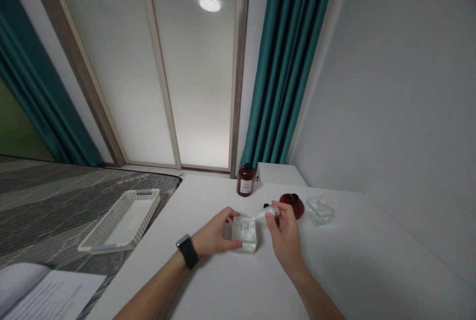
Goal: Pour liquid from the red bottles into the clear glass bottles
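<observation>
Clear glass block [244, 234] sits on the white bench [353, 270], the left hand [215, 234] gripping its side; the right hand [284, 233] has its fingers pinched on a small white strip [262, 215] above it, near a brown bottle [246, 179].

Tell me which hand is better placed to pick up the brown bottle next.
Right, probably. The brown bottle stands beyond the right hand, which holds only a small clear piece. The left hand grips the clear block, steadying it.

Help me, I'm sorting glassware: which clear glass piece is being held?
The clear glass block under the left hand; the other clear glass piece sits untouched, farther right.
</observation>
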`<state>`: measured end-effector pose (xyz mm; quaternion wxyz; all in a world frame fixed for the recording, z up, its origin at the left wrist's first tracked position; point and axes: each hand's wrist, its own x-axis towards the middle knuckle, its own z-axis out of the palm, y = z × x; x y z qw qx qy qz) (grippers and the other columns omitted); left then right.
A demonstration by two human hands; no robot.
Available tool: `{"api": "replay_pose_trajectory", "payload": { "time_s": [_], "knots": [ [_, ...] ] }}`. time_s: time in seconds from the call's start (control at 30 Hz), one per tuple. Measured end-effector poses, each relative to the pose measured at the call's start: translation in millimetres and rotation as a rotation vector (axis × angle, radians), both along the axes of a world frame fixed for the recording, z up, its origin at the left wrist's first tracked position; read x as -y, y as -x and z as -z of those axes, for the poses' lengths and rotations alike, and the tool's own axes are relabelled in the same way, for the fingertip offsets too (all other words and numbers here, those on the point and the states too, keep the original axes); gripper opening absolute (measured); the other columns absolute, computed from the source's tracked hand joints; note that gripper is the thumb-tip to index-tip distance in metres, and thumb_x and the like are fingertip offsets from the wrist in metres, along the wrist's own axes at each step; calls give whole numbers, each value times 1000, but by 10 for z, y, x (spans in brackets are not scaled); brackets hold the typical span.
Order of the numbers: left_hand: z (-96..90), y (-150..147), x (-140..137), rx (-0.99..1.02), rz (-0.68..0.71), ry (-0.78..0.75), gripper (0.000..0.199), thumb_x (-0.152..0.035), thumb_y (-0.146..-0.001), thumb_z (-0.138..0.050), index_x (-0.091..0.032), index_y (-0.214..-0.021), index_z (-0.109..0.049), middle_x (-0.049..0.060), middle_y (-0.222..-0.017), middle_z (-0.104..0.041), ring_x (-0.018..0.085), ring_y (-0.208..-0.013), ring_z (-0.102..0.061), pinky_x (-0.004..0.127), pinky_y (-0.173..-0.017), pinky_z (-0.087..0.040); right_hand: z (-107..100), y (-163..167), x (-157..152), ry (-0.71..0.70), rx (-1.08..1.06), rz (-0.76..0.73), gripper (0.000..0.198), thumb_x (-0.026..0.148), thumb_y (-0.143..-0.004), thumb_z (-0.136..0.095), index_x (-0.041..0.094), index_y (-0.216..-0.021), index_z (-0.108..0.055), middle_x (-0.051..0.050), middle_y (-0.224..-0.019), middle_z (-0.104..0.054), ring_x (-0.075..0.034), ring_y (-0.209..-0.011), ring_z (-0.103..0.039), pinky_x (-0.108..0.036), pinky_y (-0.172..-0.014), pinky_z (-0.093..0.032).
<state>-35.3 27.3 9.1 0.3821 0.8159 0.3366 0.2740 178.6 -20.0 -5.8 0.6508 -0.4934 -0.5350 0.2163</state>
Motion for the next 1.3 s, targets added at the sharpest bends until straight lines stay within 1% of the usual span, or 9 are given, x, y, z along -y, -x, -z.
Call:
{"api": "replay_pose_trajectory", "payload": {
  "time_s": [0.23,0.5,0.67,0.93,1.1,1.3],
  "knots": [
    [19,-6,-12,1,8,0,54,-27,-66,-83,-19,-112,-54,5,-110,-63,25,-101,-57,39,-93,-45,-7,42,42,-1,12,3,29,40,-91,-60,21,-112,-55,-7,-105,-61,-21,-95,-59,-39,-89,-49],
    [-64,73,-38,-40,46,19,60,-27,-64,-85,-19,-115,-55,6,-113,-64,26,-104,-58,41,-96,-45,-10,55,23,22,-58,4,31,46,-89,-61,22,-107,-54,-4,-95,-61,-19,-84,-61,-36,-79,-51],
    [-59,118,-71,-33,70,21,60,-30,-65,-85,-19,-116,-56,6,-114,-64,25,-105,-58,41,-97,-45,21,85,29,23,-64,-21,31,46,-90,-60,22,-107,-53,-6,-98,-62,-19,-87,-61,-35,-81,-51],
    [-48,97,-43,-11,64,24,58,-23,-64,-84,-19,-114,-54,6,-113,-63,25,-105,-57,40,-96,-45,28,76,8,17,-41,-19,29,45,-90,-59,22,-107,-52,-6,-100,-61,-20,-89,-61,-37,-82,-50],
    [-36,101,-51,-5,68,22,58,-27,-65,-84,-20,-114,-54,6,-113,-63,25,-105,-57,40,-96,-45,49,68,-8,0,-18,-19,27,42,-91,-59,22,-107,-53,-5,-95,-60,-20,-87,-60,-37,-81,-50],
    [-25,99,-52,-11,65,28,59,-25,-64,-84,-19,-114,-54,6,-114,-63,26,-105,-57,40,-96,-44,61,56,5,2,19,-7,26,40,-91,-60,22,-109,-54,-6,-100,-61,-22,-93,-59,-40,-86,-49]
  ]
}}
